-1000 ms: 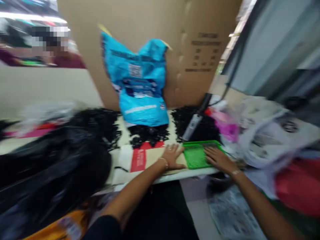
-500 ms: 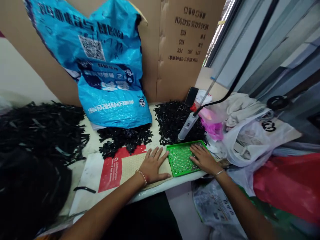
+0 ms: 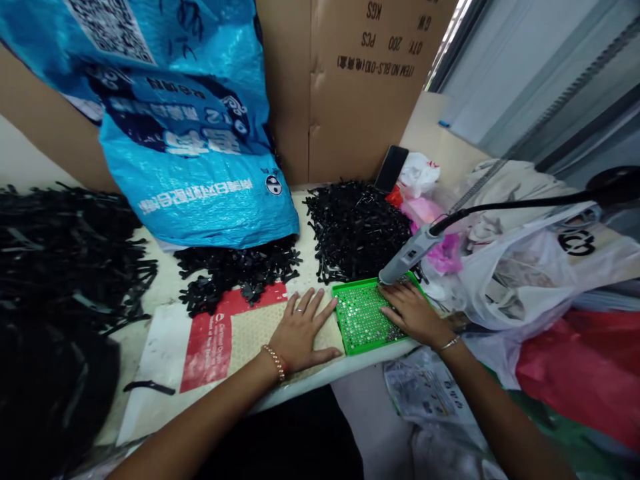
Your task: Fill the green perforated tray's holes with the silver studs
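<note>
My left hand (image 3: 303,330) lies flat with fingers spread on a beige patterned mat (image 3: 255,330), its fingertips close to the left edge of a green tray (image 3: 345,343). Across the right part of that tray rests my right hand (image 3: 413,310), palm down and fingers stretched out. Rows of small holes with tiny shiny metal pieces fill the tray, and a loose cluster of such pieces (image 3: 395,331) sits beside my right hand. A grey electric screwdriver (image 3: 407,257) hangs tilted from a cord, its lower end just above my right fingers.
Piles of black plastic parts lie at the left (image 3: 65,253), under a blue sack (image 3: 215,193), and behind the tray (image 3: 355,230). A single black strip (image 3: 149,387) lies front left. Plastic bags (image 3: 505,287) crowd the right; a cardboard box (image 3: 360,120) stands behind.
The screwdriver has swung right and leans over more, with its cord shifted. The camera view has moved lower and closer. Both hands stay nearly in place on the mat and tray.
</note>
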The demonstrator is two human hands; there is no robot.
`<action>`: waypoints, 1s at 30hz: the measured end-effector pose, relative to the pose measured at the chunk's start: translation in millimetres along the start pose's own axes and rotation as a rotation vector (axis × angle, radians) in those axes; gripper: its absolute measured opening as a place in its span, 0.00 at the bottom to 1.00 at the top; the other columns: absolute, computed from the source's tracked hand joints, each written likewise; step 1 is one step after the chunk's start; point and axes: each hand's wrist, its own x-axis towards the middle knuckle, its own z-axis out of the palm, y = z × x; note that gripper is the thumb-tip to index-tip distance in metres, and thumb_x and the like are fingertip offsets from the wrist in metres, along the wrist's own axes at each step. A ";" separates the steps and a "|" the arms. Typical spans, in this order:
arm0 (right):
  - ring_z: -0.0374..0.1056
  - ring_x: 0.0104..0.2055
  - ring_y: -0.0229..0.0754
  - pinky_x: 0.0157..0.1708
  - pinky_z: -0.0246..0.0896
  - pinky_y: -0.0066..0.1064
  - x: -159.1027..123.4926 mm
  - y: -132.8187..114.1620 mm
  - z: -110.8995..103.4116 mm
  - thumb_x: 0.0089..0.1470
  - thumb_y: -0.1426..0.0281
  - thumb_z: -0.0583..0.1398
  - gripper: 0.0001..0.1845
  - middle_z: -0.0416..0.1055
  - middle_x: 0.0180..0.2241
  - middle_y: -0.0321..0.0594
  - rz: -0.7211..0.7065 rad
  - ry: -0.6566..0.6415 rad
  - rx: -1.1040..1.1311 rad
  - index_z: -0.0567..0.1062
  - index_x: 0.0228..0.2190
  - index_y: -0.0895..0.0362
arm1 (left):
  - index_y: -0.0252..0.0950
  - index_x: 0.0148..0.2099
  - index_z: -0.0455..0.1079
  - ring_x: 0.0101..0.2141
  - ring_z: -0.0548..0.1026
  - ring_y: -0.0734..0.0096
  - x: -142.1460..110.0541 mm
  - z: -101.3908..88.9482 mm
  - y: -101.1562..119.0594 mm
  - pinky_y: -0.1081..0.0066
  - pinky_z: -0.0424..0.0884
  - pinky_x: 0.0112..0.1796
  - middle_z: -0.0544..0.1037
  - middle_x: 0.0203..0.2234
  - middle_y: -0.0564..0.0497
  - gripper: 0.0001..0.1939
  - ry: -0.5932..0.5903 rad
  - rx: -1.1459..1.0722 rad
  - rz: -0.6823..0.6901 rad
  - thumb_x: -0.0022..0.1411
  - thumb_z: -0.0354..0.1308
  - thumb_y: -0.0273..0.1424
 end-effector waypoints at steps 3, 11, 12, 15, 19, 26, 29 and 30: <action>0.58 0.64 0.55 0.63 0.50 0.56 -11.9 14.5 -2.4 0.69 0.57 0.49 0.26 0.66 0.60 0.47 0.037 0.027 -0.023 0.67 0.61 0.55 | 0.43 0.74 0.44 0.67 0.50 0.41 0.6 -2.5 1.0 0.44 0.43 0.63 0.50 0.69 0.37 0.51 -0.016 0.006 -0.006 0.59 0.47 0.65; 0.54 0.67 0.52 0.65 0.50 0.55 -23.0 -11.0 -12.1 0.70 0.62 0.50 0.25 0.62 0.64 0.41 -0.183 0.014 0.089 0.61 0.65 0.52 | 0.42 0.74 0.44 0.67 0.49 0.42 -0.2 -0.6 0.6 0.43 0.42 0.63 0.49 0.70 0.37 0.50 -0.016 0.014 -0.005 0.60 0.46 0.65; 0.55 0.66 0.52 0.64 0.51 0.56 -25.6 -10.2 -12.2 0.70 0.62 0.50 0.25 0.62 0.64 0.41 -0.205 0.012 0.087 0.61 0.65 0.52 | 0.42 0.74 0.44 0.68 0.49 0.42 -0.4 -0.5 0.6 0.43 0.42 0.63 0.49 0.70 0.37 0.50 -0.018 0.017 -0.005 0.60 0.46 0.65; 0.57 0.65 0.52 0.63 0.53 0.58 -39.0 5.3 -12.7 0.70 0.63 0.50 0.25 0.62 0.63 0.42 -0.209 0.030 0.054 0.61 0.65 0.53 | 0.42 0.74 0.45 0.67 0.49 0.41 -0.3 -1.7 1.0 0.43 0.43 0.63 0.49 0.70 0.37 0.50 -0.027 0.021 -0.002 0.59 0.47 0.65; 0.57 0.65 0.53 0.63 0.51 0.59 -52.9 20.2 -14.1 0.69 0.64 0.50 0.24 0.62 0.63 0.42 -0.150 0.067 0.055 0.63 0.64 0.52 | 0.40 0.74 0.46 0.67 0.49 0.41 0.3 -2.3 1.6 0.42 0.44 0.63 0.50 0.69 0.36 0.50 -0.026 0.025 0.002 0.60 0.48 0.65; 0.63 0.60 0.49 0.62 0.56 0.53 -31.7 -17.7 -10.8 0.68 0.62 0.52 0.21 0.70 0.57 0.45 -0.294 0.053 0.282 0.69 0.59 0.53 | 0.40 0.74 0.45 0.67 0.49 0.41 0.1 0.4 1.8 0.42 0.42 0.63 0.49 0.69 0.36 0.50 -0.006 0.040 0.009 0.60 0.47 0.65; 0.66 0.56 0.50 0.58 0.61 0.52 -37.7 -4.1 -13.2 0.68 0.64 0.52 0.19 0.73 0.51 0.46 -0.298 0.082 0.292 0.73 0.55 0.54 | 0.40 0.74 0.45 0.67 0.49 0.41 0.6 -0.8 1.9 0.43 0.42 0.63 0.49 0.69 0.36 0.51 -0.015 0.041 0.003 0.59 0.48 0.65; 0.67 0.54 0.50 0.57 0.62 0.52 -42.0 4.1 -14.4 0.68 0.65 0.53 0.18 0.73 0.50 0.46 -0.280 0.092 0.289 0.74 0.53 0.54 | 0.40 0.74 0.44 0.67 0.49 0.41 0.7 -1.1 1.8 0.43 0.42 0.63 0.49 0.69 0.36 0.51 -0.020 0.040 0.002 0.59 0.48 0.65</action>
